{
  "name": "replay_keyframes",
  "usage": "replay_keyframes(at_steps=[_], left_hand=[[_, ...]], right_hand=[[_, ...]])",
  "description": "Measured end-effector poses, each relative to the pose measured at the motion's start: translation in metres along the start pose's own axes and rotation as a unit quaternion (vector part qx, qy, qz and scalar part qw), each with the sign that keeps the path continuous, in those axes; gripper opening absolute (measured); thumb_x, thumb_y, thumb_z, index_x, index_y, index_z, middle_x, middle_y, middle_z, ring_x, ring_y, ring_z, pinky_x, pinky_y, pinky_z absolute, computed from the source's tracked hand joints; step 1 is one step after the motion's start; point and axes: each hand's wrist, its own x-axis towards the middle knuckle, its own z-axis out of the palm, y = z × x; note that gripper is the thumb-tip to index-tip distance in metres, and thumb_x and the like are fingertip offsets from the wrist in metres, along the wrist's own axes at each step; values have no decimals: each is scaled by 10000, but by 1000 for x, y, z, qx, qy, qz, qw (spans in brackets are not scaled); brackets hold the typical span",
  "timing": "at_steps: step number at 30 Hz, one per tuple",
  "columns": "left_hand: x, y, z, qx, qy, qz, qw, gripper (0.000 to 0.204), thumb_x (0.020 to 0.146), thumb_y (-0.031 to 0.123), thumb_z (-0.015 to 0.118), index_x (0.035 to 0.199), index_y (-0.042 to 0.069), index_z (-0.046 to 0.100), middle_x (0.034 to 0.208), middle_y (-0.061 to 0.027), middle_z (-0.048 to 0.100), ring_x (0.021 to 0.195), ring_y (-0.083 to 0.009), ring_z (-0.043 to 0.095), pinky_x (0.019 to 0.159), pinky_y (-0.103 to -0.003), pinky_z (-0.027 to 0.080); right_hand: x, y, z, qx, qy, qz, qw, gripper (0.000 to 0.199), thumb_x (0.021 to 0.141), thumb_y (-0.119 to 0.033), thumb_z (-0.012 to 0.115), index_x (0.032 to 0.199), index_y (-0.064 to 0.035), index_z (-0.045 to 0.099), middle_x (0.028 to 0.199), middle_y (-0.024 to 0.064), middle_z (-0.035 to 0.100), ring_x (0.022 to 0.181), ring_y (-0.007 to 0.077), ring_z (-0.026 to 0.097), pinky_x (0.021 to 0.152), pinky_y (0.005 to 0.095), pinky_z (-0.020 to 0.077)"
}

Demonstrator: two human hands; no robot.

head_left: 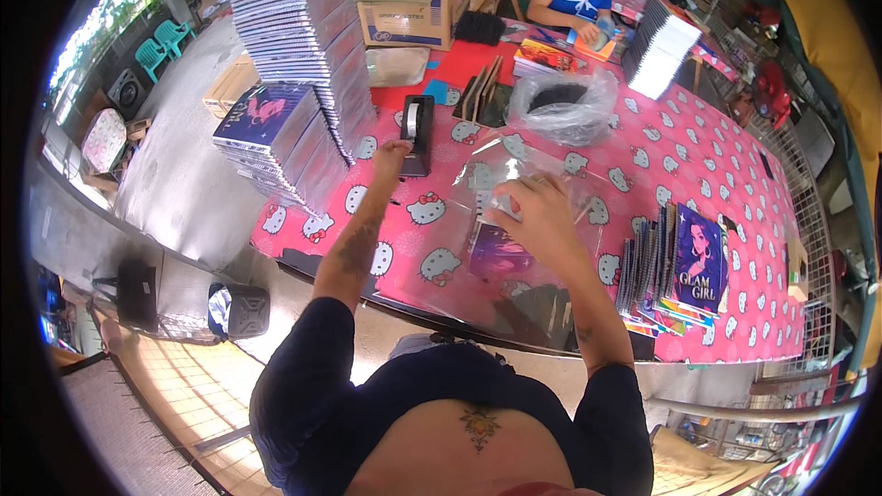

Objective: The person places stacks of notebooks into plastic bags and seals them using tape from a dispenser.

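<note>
In the head view, the risk I flag first is slippage: the clear plastic sleeve (pixel 501 220) is glossy and loose, and in my judgement the purple-covered notebook (pixel 501 253) inside it could slide askew or the flap could spring open, because only one hand pins it. A second risk, as I judge it, is the tall stack of wrapped notebooks (pixel 299 37) just beside the reaching arm; a careless elbow could topple it. My left hand (pixel 390 158) is stretched forward to the black tape dispenser (pixel 415 133), fingers curled at its near end and touching it; I cannot tell whether they pinch tape. My right hand (pixel 537 211) lies on the upper part of the sleeve, fingers bent and close together, pressing it down onto the pink patterned tablecloth (pixel 698 156). The sleeved notebook lies at the near table edge, directly before me. A row of upright notebooks (pixel 675 266) stands to the right, well apart.
</note>
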Motion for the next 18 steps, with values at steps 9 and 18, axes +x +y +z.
replay_keyframes(at_steps=[9,18], left_hand=[[-47,85,1,471,-129,145,861,136,828,88,696,942,13,702,838,-159,713,764,-269,712,683,-374,560],[-124,210,63,149,-481,275,819,159,860,127,740,1018,129,760,990,-22,548,1108,-213,538,994,-314,414]], right_hand=[[-4,-5,7,-26,36,2,999,474,774,-307,773,1174,-82,655,953,91,706,843,276,677,766,437,475],[1,-4,-3,-42,3,-36,998,530,705,-308,825,1136,-60,641,1125,124,680,983,276,655,838,445,465]])
